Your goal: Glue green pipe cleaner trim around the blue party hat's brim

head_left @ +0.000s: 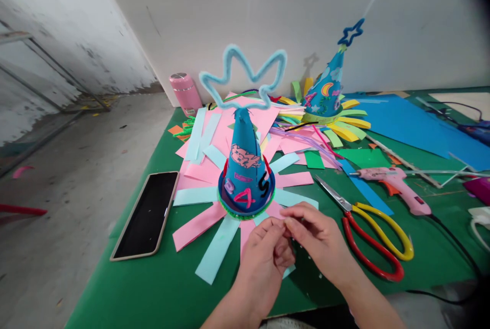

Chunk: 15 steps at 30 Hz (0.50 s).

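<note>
My left hand (268,252) and my right hand (319,234) meet at their fingertips in front of a blue paper cone hat (239,135). Both are closed in a pinch, and whatever lies between the fingers is hidden or too small to name. The hat stands upright, with pink, purple and black decorations, a green fuzzy edge and a light-blue pipe-cleaner shape (281,66) bent into points on top. Pink and light-blue paper strips (217,250) fan out from its brim. Some strips lie partly beneath my hands.
A phone (147,217) lies on the left of the green table. Red-and-yellow-handled scissors (377,232) and a pink glue gun (398,183) with its cord lie to the right. Behind are a second cone hat (325,89), a pink bottle (186,94), paper pieces and blue sheets (417,122).
</note>
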{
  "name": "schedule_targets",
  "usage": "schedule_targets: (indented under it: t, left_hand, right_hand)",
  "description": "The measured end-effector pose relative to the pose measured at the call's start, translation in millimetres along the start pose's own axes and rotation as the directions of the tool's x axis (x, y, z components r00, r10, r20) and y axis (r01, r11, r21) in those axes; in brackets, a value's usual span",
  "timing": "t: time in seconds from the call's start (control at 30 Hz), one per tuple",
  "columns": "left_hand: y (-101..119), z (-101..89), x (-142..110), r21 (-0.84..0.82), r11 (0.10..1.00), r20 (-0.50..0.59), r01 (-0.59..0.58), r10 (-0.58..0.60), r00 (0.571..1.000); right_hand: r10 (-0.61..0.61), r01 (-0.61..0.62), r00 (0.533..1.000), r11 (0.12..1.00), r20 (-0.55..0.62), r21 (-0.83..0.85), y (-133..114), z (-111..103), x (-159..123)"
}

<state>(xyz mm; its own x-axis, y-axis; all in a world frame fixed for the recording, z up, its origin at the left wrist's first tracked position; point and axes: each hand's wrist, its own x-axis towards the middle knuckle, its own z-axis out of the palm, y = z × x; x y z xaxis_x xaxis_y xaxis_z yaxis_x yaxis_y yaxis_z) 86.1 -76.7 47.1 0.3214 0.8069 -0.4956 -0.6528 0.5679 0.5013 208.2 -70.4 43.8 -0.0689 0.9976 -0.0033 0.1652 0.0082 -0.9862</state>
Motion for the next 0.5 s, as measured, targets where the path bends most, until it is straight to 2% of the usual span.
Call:
schedule_targets:
  t: [0.07, 0.3, 0.4, 0.5]
  left_hand:
    - [-0.5, -0.3, 0.2, 0.022, 1.0, 0.009, -0.006, 0.005, 1.0]
    - [-2.2, 1.3, 0.3, 0.083, 0.996, 0.032, -0.025, 0.023, 0.999]
    - [-6.2, -2.7, -1.0, 0.093, 0.996, 0.05, -0.003, -0.002, 0.999]
    - [-9.9, -10.3, -2.7, 0.071, 0.997, 0.05, 0.029, -0.033, 0.998]
  right_hand:
    - [-0.007, 0.007, 1.0, 1.0, 0.017, -0.002, -1.5, 2.9, -0.4]
    - [0.06, -0.048, 0.992, 0.993, -0.115, 0.103, 1.8, 11.8, 0.3]
    - [0.108, -0.068, 0.976, 0.977, -0.189, 0.203, 7.4, 7.1, 5.6]
    - [0.11, -0.035, 0.952, 0.967, -0.285, 0.254, 7.9, -5.2, 9.3]
